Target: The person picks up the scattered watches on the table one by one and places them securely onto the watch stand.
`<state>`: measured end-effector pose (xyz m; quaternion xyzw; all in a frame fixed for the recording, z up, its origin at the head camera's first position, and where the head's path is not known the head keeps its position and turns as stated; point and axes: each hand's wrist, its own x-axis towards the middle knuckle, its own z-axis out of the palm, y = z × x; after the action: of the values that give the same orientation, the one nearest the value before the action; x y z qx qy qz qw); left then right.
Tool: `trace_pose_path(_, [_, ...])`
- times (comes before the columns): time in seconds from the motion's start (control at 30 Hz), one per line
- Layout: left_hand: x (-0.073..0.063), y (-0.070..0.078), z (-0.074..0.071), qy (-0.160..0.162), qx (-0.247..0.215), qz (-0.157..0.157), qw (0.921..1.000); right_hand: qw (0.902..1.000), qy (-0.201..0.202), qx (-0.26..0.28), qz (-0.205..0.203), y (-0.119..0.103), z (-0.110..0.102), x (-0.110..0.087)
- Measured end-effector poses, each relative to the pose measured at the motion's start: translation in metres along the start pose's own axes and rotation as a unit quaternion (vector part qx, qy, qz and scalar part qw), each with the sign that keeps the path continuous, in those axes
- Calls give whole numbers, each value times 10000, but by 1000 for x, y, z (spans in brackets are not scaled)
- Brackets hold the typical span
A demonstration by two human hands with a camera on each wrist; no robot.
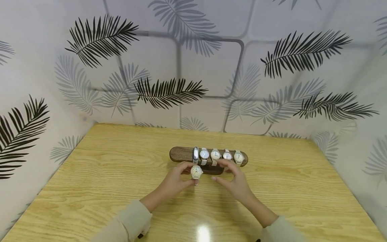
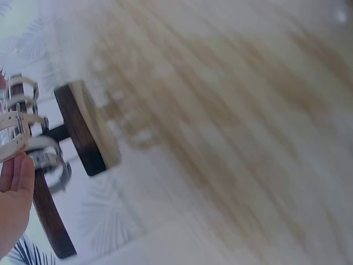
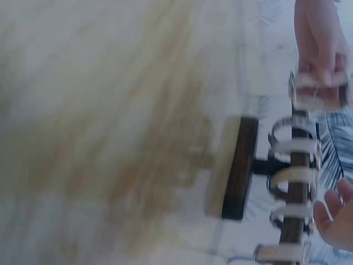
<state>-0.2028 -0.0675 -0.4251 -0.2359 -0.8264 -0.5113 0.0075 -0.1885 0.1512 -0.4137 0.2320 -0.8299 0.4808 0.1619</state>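
Note:
My left hand [image 1: 173,183] pinches a wristwatch [image 1: 196,171] with a round pale dial and a cream strap, in front of a dark wooden watch stand [image 1: 181,154]. In the left wrist view, the fingertips of that hand [image 2: 16,201] meet the watch's looped strap. My right hand [image 1: 238,184] has thumb and fingers spread apart with nothing between them, close to the front of the stand. Several watches hang on its bar, among them a slim watch with an elongated face [image 1: 195,153] and a white-dialled watch [image 1: 215,154].
The stand's lower wooden base [image 1: 213,170] rests on a light wood-grain table [image 1: 121,161]. Behind the table rises a wall [image 1: 208,67] patterned with leaves. The bar's left end carries no watch.

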Motion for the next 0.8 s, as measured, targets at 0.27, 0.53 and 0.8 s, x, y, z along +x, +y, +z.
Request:
trace_pose_path(0.27, [0,-6,-27,465,88,13,9989,9902,685,-1125,-468,26,-39,11])
trace_pose_path(0.53, [-5,-15,-48,799,137,-225,9965,9803,55,-1905,-517,50,-57,19])
trace_pose_path(0.8, [-7,-27,-64,891,220,-299,9953,9721,-925,-2139,-282,60,-60,22])
